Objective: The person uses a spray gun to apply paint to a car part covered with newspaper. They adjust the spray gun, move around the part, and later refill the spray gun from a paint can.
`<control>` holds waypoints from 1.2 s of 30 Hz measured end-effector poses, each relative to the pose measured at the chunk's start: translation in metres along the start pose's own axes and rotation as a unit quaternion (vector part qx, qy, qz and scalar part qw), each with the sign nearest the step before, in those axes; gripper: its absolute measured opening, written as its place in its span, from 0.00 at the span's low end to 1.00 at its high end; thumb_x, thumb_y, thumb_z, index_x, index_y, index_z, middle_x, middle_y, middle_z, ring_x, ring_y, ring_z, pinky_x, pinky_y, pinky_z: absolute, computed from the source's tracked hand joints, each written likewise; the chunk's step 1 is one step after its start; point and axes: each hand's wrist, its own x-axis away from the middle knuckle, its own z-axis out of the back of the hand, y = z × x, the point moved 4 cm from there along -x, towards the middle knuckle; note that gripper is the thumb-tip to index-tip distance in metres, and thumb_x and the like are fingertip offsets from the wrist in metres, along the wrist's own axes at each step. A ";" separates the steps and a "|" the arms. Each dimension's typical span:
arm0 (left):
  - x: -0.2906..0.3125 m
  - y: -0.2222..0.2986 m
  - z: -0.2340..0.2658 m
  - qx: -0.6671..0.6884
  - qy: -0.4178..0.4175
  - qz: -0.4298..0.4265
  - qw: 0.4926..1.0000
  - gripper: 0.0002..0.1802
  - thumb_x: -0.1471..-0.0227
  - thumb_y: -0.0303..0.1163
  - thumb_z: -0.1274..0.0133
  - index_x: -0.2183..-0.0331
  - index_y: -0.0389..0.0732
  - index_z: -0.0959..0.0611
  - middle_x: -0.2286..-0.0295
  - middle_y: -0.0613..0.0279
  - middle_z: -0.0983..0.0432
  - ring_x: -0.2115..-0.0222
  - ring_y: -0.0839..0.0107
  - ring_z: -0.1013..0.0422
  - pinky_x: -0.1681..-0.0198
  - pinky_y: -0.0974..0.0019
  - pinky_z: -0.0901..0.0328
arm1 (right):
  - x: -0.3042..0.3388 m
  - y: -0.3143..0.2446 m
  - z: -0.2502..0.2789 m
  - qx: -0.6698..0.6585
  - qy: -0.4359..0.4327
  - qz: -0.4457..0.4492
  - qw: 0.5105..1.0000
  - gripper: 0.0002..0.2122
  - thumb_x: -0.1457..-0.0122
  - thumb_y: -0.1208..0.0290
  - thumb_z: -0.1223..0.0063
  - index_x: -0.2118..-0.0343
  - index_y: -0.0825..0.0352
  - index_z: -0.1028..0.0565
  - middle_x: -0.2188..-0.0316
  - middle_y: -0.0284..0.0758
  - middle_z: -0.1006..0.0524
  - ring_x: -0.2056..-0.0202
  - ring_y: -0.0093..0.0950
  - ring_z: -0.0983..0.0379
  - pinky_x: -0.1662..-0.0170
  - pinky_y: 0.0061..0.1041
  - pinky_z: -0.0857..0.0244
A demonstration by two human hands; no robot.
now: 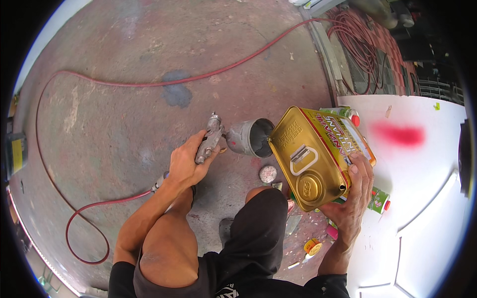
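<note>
My left hand (185,161) is wrapped round a metal spray gun (210,136), tilted so that its grey cup (240,139) lies over to the right with the open mouth facing the can. Dark grey liquid shows inside the cup. In my right hand (350,201) is a gold rectangular metal can (288,134), gripped at its side and tipped toward the cup. One corner of the can meets the cup's rim, where a small spout hole appears to sit. A white handle and a round gold cap are on the can's top.
A red air hose (121,84) loops across the stained floor to the gun, and a coiled hose (355,44) lies back right. A white panel (422,188) with a red sprayed patch stands right. Green cans (378,200), a round lid (268,174) and a yellow tub (312,246) sit close by.
</note>
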 end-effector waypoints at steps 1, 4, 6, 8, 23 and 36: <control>0.001 0.000 0.001 0.000 -0.003 0.004 1.000 0.35 0.34 0.49 0.32 0.39 0.31 0.17 0.49 0.42 0.13 0.52 0.42 0.15 0.49 0.48 0.21 | 0.001 -0.002 0.000 0.000 0.000 -0.002 1.000 0.61 0.61 0.58 0.07 0.23 0.57 0.39 0.31 0.48 0.25 0.33 0.56 0.26 0.30 0.58 0.30; 0.003 -0.005 0.001 0.002 -0.011 0.011 1.000 0.34 0.34 0.48 0.32 0.40 0.30 0.17 0.49 0.42 0.13 0.51 0.42 0.15 0.49 0.48 0.22 | 0.002 -0.005 -0.003 0.000 0.000 -0.010 1.000 0.61 0.60 0.59 0.07 0.23 0.57 0.39 0.31 0.48 0.25 0.33 0.56 0.26 0.30 0.58 0.30; 0.001 -0.004 0.001 0.019 -0.019 0.010 1.000 0.33 0.34 0.48 0.32 0.40 0.32 0.16 0.50 0.41 0.12 0.52 0.41 0.15 0.50 0.49 0.22 | 0.005 -0.004 -0.003 -0.011 0.007 -0.024 1.000 0.60 0.61 0.56 0.07 0.24 0.57 0.38 0.31 0.47 0.25 0.32 0.56 0.26 0.31 0.59 0.30; -0.002 -0.003 0.006 0.038 -0.031 0.017 0.999 0.33 0.34 0.48 0.32 0.40 0.33 0.16 0.53 0.42 0.12 0.54 0.42 0.15 0.51 0.50 0.23 | 0.010 0.000 -0.005 -0.041 0.021 -0.041 0.998 0.59 0.61 0.55 0.07 0.25 0.58 0.36 0.31 0.47 0.24 0.32 0.56 0.26 0.30 0.60 0.30; 0.015 -0.058 -0.028 0.136 -0.043 0.105 0.984 0.21 0.23 0.44 0.42 0.50 0.34 0.11 0.73 0.72 0.27 0.76 0.83 0.37 0.73 0.69 0.44 | 0.101 0.120 -0.193 -0.323 0.347 -0.423 0.772 0.52 0.55 0.68 0.13 0.28 0.68 0.38 0.39 0.39 0.24 0.39 0.34 0.25 0.32 0.36 0.32; 0.019 -0.029 -0.033 0.140 0.034 0.110 0.983 0.26 0.22 0.51 0.46 0.51 0.33 0.16 0.74 0.68 0.28 0.83 0.82 0.45 0.80 0.70 0.51 | 0.159 0.154 -0.240 -0.346 0.379 -0.477 0.714 0.61 0.55 0.63 0.13 0.22 0.71 0.47 0.31 0.52 0.31 0.30 0.47 0.31 0.25 0.41 0.37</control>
